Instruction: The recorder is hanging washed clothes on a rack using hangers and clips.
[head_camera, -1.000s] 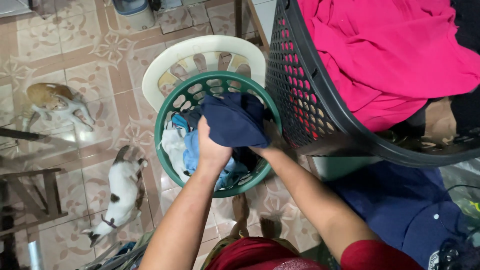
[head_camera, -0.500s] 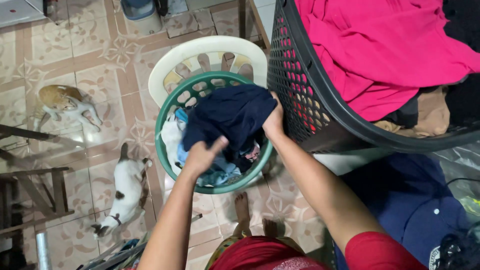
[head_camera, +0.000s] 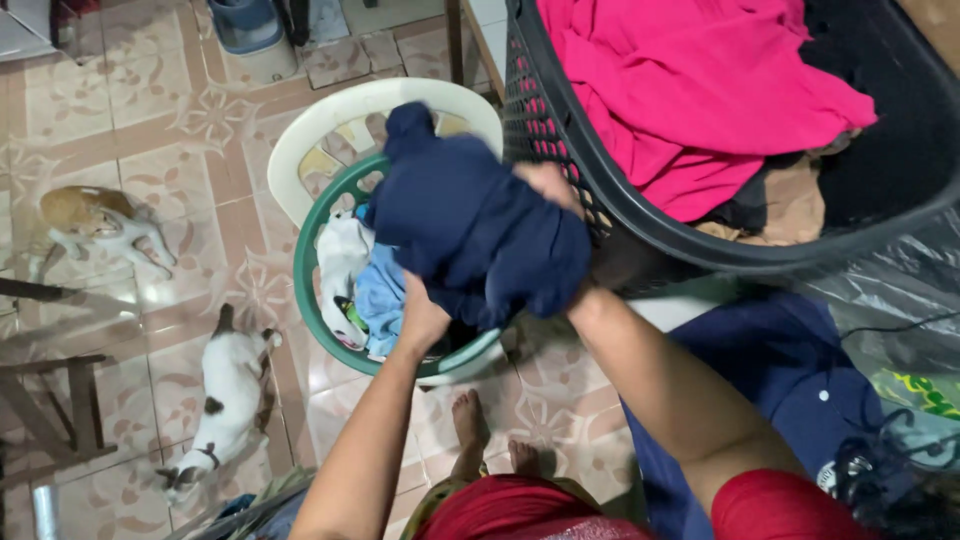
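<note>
The left hand (head_camera: 422, 318) sits just left of the frame's centre, fingers closed on the lower edge of a navy garment (head_camera: 470, 235). The right hand (head_camera: 548, 185) is above and to the right of it, fingers gripping the garment's upper right edge, partly hidden by the cloth. The garment hangs bunched between the two hands, clear of and above the green basket (head_camera: 325, 225), with one corner standing up toward the white basket (head_camera: 340, 115) behind.

The green basket sits nested in front of the white one, at centre left. Inside it lie a white cloth (head_camera: 343, 262) and a light blue cloth (head_camera: 382, 300), both below the lifted garment.

To the right, touching or very close to the right hand, stands a tall dark mesh hamper (head_camera: 560, 130), tilted in this view, with a pink garment (head_camera: 680, 90) heaped in it over brown and dark cloth.

Judgement on the step: a lift-out, the garment raised from the green basket and not yet spread or placed. The next move would call for both grips to hold, the cloth cleared of the basket rim, and the bunched folds shaken loose.

On the tiled floor (head_camera: 150, 120) at left, an orange and white cat (head_camera: 95, 222) lies at upper left and a white and dark cat (head_camera: 222, 390) at lower left, well apart from the hands. Bare feet (head_camera: 490, 440) show at bottom centre.
</note>
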